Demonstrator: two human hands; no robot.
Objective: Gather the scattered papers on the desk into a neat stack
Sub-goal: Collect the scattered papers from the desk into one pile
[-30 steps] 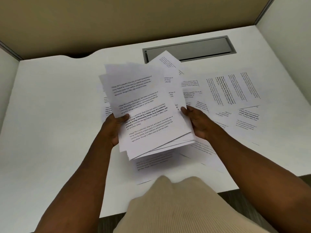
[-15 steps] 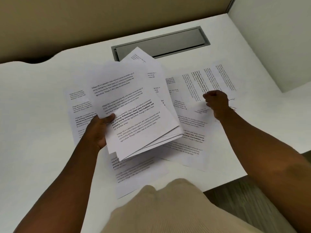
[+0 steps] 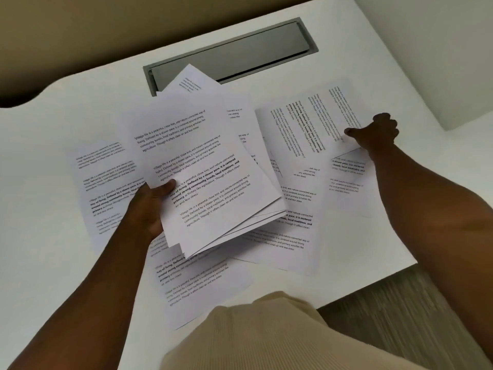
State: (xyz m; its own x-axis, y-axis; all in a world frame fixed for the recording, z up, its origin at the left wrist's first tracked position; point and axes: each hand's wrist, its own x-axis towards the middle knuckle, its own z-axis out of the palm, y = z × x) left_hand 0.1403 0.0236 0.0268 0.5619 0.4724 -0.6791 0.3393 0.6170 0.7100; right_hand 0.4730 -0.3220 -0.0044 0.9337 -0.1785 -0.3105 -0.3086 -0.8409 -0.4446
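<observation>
The left hand (image 3: 149, 206) grips a bunch (image 3: 208, 166) of thin, floppy papers, the right hand (image 3: 373, 134) pinches one sheet (image 3: 306, 124) by its edge (best spot), and more lie on the worktop (image 3: 48, 263).

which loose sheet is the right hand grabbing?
The sideways sheet at the far right of the desk; the right hand pinches its corner. Its text lines run vertically in view, unlike the other loose sheets.

Matt white printed paper sheets (image 3: 290, 134) lie across a smooth white tabletop (image 3: 53, 263) with a brushed grey metal hatch (image 3: 240, 46).
</observation>
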